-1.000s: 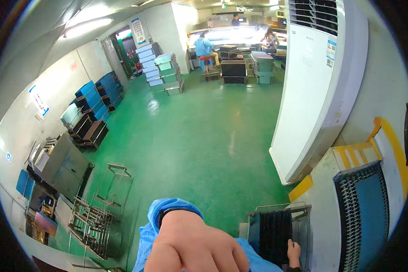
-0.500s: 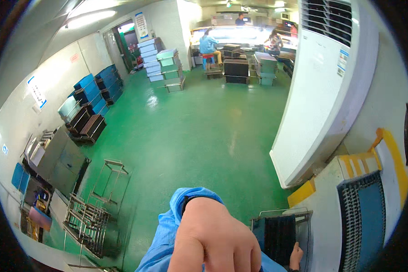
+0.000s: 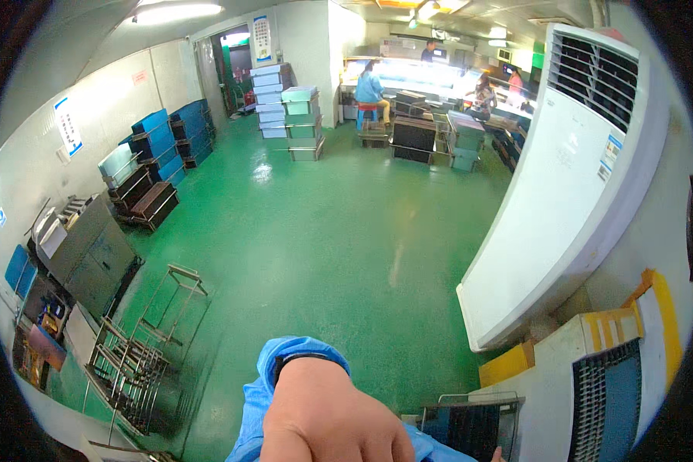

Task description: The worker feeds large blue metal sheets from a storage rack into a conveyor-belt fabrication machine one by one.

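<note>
While I look out over the green floor [image 3: 331,231], grey cabinets [image 3: 92,250] stand along the left wall, with blue crates [image 3: 169,135] stacked further back and bare wire racks [image 3: 142,350] just in front of the cabinets. My one clear hand [image 3: 331,420] is raised close to the camera at the bottom middle, its back toward me, a blue sleeve [image 3: 273,385] and a dark wristband behind it. Which hand it is I cannot tell, nor whether its grip is apart or together, since the fingers are out of sight. Just right of it stands a dark tray [image 3: 470,427] in a metal frame, a fingertip [image 3: 499,456] touching its lower right corner. Right again stands a tall white air conditioner [image 3: 570,200], then a white box [image 3: 593,385] with a black grille. People work at benches far back.
</note>
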Available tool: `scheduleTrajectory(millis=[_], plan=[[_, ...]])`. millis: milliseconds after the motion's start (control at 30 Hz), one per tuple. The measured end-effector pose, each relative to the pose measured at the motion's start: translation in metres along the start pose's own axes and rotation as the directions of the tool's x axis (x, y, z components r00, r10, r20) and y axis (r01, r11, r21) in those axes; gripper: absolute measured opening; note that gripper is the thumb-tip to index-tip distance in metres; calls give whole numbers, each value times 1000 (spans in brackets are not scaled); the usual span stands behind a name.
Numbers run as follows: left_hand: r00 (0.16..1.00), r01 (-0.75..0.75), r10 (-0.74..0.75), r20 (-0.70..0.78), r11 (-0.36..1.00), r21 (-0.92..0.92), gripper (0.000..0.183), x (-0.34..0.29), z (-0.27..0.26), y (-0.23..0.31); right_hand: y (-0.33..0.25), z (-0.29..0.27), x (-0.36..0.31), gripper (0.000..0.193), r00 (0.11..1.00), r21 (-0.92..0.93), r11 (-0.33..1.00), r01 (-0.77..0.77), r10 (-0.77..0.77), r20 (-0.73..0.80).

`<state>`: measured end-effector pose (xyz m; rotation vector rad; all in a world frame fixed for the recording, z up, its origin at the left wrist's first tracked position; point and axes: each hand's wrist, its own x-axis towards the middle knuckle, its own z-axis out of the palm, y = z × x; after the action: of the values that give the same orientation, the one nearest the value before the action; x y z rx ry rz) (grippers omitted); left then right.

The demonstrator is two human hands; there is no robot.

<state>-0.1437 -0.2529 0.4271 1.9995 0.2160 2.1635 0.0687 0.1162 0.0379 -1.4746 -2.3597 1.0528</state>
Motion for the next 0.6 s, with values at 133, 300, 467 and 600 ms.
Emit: scheduleTrajectory(millis=[133, 300, 467, 600], plan=[[989, -64, 53, 135, 995, 73, 12, 0, -17, 15, -53, 21, 19, 77, 991, 17, 991, 130, -130, 31], [951, -237, 191, 244, 956, 174, 22, -23, -32, 23, -95, 31, 20, 76, 971, 23, 972, 234, -235, 42], [933, -206, 122, 337, 952, 226, 24, -27, -40, 40, -120, 46, 29, 75, 950, 19, 955, 296, -296, 95], [940, -181, 87, 330, 948, 263, 25, -33, -42, 40, -136, 59, 35, 74, 934, 22, 943, 332, -332, 128]])
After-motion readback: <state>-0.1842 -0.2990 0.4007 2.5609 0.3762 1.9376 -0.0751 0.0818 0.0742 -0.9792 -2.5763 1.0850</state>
